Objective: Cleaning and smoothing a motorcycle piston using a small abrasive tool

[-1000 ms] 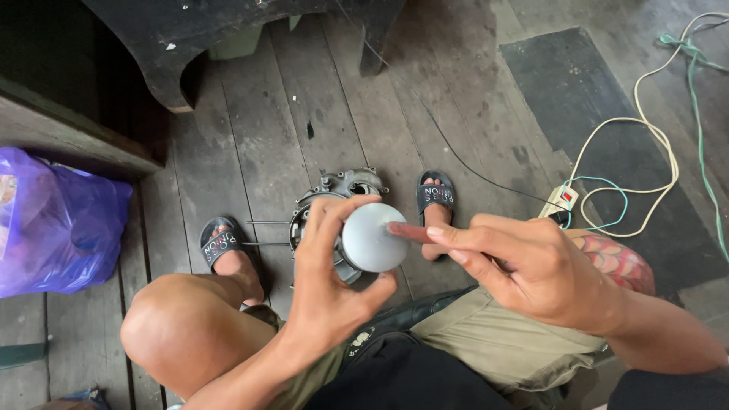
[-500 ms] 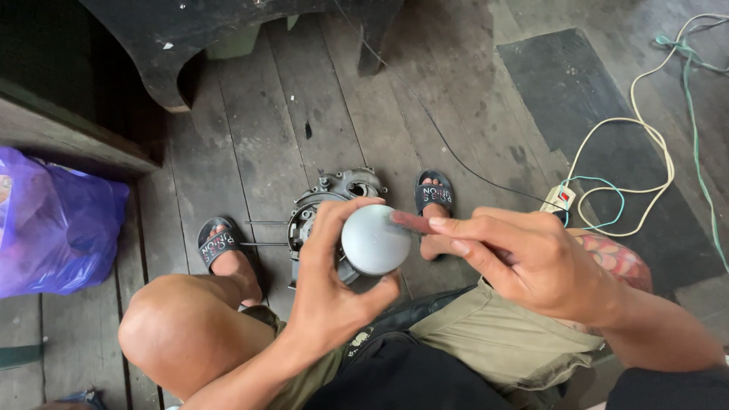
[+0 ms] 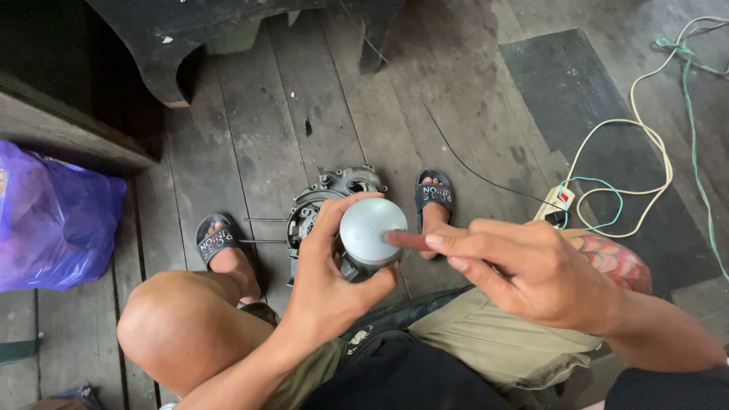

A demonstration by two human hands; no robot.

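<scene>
The left hand (image 3: pixel 326 292) wraps around a round grey metal piston (image 3: pixel 370 230). The right hand (image 3: pixel 531 269) pinches a thin red stick (image 3: pixel 406 240) touching its top.

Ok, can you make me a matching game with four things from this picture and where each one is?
Things:
1. grey round piston
2. purple plastic bag
3. metal engine case
4. white power strip

Places:
A. on the wooden floor between the two sandalled feet
B. at the far left edge, beside the dark step
C. held in the left hand
D. on the floor to the right, with cream and green cords looping from it

Pairs: 1-C, 2-B, 3-A, 4-D
</scene>
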